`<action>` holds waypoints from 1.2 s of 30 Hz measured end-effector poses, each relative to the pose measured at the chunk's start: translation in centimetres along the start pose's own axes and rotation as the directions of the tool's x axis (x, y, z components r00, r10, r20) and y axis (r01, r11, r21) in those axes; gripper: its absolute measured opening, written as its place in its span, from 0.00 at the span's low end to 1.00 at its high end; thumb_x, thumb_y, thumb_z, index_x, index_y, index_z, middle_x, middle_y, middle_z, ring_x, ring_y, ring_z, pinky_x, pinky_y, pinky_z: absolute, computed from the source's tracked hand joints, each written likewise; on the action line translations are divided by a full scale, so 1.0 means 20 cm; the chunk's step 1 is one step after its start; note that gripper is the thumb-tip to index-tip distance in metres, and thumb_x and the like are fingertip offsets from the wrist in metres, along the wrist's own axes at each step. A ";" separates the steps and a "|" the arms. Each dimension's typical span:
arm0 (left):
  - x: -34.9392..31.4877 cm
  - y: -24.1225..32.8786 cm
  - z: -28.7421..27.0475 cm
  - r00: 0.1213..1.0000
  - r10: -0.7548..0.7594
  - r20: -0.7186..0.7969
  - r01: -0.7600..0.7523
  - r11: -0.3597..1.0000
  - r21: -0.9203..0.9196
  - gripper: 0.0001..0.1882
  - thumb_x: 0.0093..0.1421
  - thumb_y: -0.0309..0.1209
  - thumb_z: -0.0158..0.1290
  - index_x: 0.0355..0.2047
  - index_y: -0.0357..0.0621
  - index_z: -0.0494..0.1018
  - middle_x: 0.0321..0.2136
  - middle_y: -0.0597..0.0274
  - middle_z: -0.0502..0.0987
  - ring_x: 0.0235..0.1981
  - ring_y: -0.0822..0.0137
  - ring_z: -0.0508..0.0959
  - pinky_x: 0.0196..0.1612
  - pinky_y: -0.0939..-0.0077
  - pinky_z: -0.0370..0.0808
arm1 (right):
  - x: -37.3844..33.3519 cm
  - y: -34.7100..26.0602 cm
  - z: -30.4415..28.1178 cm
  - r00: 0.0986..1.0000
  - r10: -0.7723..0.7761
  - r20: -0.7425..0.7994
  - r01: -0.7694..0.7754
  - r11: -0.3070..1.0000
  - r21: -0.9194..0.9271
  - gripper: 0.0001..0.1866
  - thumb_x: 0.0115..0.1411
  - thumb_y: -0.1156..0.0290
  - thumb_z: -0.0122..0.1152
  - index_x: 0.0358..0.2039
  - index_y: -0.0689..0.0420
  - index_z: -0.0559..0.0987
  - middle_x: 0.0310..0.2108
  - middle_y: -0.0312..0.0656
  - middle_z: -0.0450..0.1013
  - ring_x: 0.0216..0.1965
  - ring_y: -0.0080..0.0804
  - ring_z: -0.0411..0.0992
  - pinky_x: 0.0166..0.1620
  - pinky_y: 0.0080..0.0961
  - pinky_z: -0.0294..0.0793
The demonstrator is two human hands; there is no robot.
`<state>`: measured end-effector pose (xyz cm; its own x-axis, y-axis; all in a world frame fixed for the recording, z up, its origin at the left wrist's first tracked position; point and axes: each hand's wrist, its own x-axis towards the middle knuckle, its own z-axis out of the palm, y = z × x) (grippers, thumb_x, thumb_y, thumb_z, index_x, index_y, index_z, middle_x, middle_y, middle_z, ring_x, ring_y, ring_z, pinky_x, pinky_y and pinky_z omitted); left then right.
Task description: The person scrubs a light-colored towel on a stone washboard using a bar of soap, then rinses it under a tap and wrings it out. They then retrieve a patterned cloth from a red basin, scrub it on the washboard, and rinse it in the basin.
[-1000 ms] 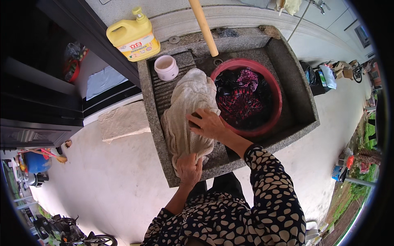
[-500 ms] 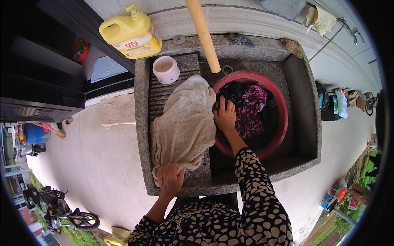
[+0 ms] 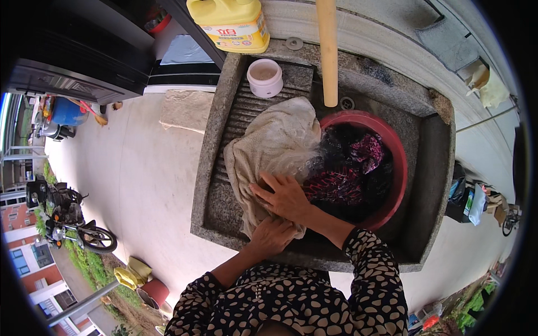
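A wet beige towel (image 3: 263,145) lies over the ribbed washboard side (image 3: 238,120) of a stone sink (image 3: 216,106). At its near end, my left hand (image 3: 273,238) is closed on a bunched part of the cloth. My right hand (image 3: 283,196) rests on the towel just above it, fingers spread. Clear water streaks across the towel's right side toward a red basin (image 3: 399,162). In that basin, dark clothes and a pink-patterned garment (image 3: 342,182) sit in water.
A pale pink tub (image 3: 264,78) stands at the washboard's far end. Behind it on the ledge is a yellow detergent jug (image 3: 232,28). One wooden-coloured pole (image 3: 328,56) reaches down over the sink near the drain (image 3: 347,103). A motorcycle (image 3: 70,218) is parked far left.
My right hand has left the basin's rim and moved onto the towel, beside the left hand. Water now splashes from the towel toward the basin. The view has shifted, too.
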<state>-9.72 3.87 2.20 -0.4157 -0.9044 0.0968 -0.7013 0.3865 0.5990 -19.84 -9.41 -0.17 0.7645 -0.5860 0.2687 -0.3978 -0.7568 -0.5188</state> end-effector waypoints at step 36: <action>-0.26 -0.20 -0.16 1.000 0.018 0.023 -0.005 0.878 -0.478 0.17 0.52 0.26 0.59 0.43 0.36 0.73 0.48 0.55 0.73 0.51 0.54 0.71 0.50 0.61 0.70 | 0.78 0.33 0.27 0.968 0.230 -0.103 -0.251 0.862 -0.441 0.22 0.55 0.58 0.64 0.49 0.45 0.70 0.44 0.44 0.62 0.39 0.45 0.69 0.32 0.41 0.75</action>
<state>-2.89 6.39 1.74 -0.4416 -0.8928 0.0895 -0.3372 0.2576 0.9055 -7.90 -21.98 -3.85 0.5962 -0.7708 0.2244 -0.7585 -0.6324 -0.1571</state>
